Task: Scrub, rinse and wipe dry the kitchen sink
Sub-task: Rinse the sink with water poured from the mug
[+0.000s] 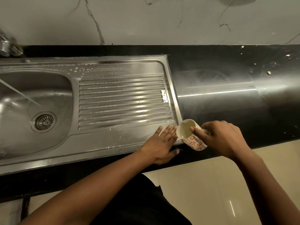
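Observation:
The steel sink [90,143] has a basin with a round drain [44,122] on the left and a ribbed drainboard [123,101] on the right, wet with soap suds along its far rim. A thin stream of water [19,93] runs into the basin. My left hand [159,143] lies flat with straight fingers on the sink's front right corner. My right hand [222,137] grips a white mug with a red flower pattern [190,135], tilted toward that corner, its mouth facing the left fingertips.
A black counter [227,98] runs to the right of the sink, with small crumbs at its far right. A tap [4,44] shows at the far left edge. A marble wall stands behind. Pale floor tiles [211,192] lie below the counter's front edge.

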